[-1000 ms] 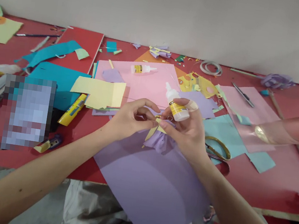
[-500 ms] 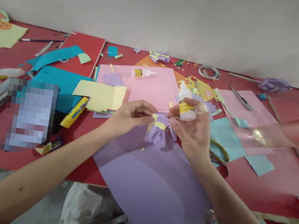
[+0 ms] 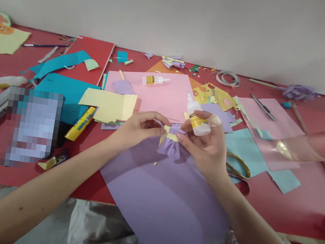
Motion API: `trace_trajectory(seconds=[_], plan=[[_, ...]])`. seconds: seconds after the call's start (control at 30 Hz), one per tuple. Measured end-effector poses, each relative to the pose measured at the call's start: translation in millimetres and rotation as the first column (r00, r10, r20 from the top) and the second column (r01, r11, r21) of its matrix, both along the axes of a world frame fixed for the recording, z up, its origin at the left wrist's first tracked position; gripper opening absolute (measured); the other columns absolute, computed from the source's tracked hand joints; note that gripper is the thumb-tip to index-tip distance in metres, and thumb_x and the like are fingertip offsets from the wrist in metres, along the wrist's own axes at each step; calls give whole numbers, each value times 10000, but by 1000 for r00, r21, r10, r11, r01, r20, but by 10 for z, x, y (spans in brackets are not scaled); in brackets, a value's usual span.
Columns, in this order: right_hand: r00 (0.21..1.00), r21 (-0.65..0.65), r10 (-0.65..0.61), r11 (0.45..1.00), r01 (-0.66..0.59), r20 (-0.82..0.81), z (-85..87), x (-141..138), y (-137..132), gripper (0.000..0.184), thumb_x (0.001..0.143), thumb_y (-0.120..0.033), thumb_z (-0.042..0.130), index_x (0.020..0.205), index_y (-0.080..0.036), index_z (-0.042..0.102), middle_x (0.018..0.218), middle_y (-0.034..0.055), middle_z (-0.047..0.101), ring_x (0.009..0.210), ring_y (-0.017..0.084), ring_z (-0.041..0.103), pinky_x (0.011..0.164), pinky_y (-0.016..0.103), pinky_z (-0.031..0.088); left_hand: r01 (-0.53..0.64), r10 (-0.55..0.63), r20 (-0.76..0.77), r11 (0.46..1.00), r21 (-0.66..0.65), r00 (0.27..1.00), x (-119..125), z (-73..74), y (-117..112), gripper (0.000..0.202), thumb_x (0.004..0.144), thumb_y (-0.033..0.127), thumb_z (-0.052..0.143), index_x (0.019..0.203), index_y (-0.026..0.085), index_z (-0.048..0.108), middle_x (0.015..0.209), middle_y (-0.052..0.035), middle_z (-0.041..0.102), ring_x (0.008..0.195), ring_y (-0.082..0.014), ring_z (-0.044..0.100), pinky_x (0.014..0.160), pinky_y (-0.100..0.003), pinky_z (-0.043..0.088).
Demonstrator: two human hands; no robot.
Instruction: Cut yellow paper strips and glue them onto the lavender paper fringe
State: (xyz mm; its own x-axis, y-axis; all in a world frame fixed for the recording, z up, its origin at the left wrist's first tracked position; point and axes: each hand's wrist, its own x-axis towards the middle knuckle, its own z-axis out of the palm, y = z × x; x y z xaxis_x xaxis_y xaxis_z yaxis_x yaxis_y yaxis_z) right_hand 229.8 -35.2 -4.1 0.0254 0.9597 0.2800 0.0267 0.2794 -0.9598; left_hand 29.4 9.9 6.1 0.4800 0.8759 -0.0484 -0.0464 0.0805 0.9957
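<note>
A small purple paper piece point(image 3: 169, 149), gathered in folds with pale yellow strips across it, is held between my two hands. My left hand point(image 3: 146, 127) pinches its left edge with thumb and forefinger. On the other side, my right hand point(image 3: 208, 145) presses thumb and finger on the upper right of the piece. That same hand also keeps a small white glue bottle point(image 3: 199, 123) with a yellow label among its fingers, nozzle tilted up and left. Beneath both hands lies a large purple sheet point(image 3: 165, 204) overhanging the table's front edge.
A second glue bottle point(image 3: 155, 80) lies on a pink sheet point(image 3: 165, 100). Scissors point(image 3: 238, 166) rest beside my right wrist. At left are a yellow glue stick point(image 3: 80, 123), blue paper point(image 3: 65, 95) and a blurred-out object point(image 3: 35, 127). A clear tube-like thing point(image 3: 308, 146) lies at right.
My right hand has shifted slightly left, its thumb now on the yellow strip's right end. The glue bottle in it has tilted further left and dropped a little. My left hand barely moved.
</note>
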Motion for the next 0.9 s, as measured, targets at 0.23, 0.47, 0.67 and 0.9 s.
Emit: trace_trajectory(seconds=[0.23,0.47,0.67,0.9], plan=[[1000,0,12,1000,-12,4,40,-7,-20,439,839,-321,804,1209,-338,568,923,2,665,871,194,678,785,362,613,7,-4,-47,997,77,999,-18,-15,24,177,811,274,772,928,152,719,940,-51,728,877,-166,666,820,-292,524],[978,19,-197,980,199,-67,17,193,126,182,992,-369,571,1150,-305,636,965,25,656,933,197,673,837,370,575,275,-198,-207,839,469,958,-114,88,32,168,955,155,582,1034,175,729,1001,-75,696,961,-164,653,884,-299,515],[961,-25,-137,989,147,240,-37,301,209,168,923,-224,580,961,-273,736,1005,22,702,950,197,665,837,345,539,362,-257,-256,715,598,932,-176,155,28,230,838,-1,549,862,194,668,1043,-64,642,1066,-182,604,970,-333,499],[873,56,-165,986,157,460,-44,360,224,215,918,-203,558,939,-272,760,1069,41,700,1002,231,656,842,371,508,268,-198,-185,796,542,963,-177,85,101,214,896,57,511,867,192,674,965,-63,677,1005,-172,647,875,-295,524]])
